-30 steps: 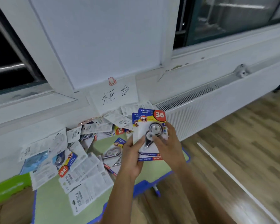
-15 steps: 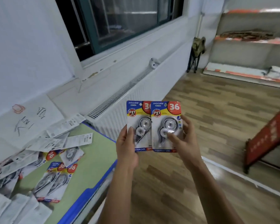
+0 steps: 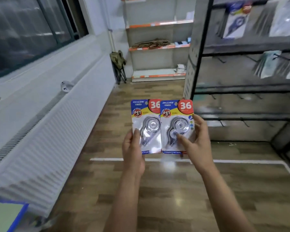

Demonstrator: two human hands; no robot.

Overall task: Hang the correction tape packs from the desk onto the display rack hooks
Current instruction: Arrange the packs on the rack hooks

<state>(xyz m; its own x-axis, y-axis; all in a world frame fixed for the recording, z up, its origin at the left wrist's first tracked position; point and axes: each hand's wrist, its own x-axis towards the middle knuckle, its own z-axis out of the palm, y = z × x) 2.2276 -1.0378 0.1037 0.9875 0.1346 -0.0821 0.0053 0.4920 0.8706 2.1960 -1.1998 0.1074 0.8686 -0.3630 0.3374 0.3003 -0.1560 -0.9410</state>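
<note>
While upright, two glossy blister packs (image 3: pixel 161 126) fill both hands (image 3: pixel 166 148).

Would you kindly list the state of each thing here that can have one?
Left pack: held upright, pinched by left hand, unhung.
Right pack: held upright, pinched by right hand, overlapping the left pack's edge.
Display rack: several hooks bare; some packs already hanging.

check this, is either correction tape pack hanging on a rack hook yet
No, the left hand grips one correction tape pack and the right hand grips the other, short of the display rack.
</note>
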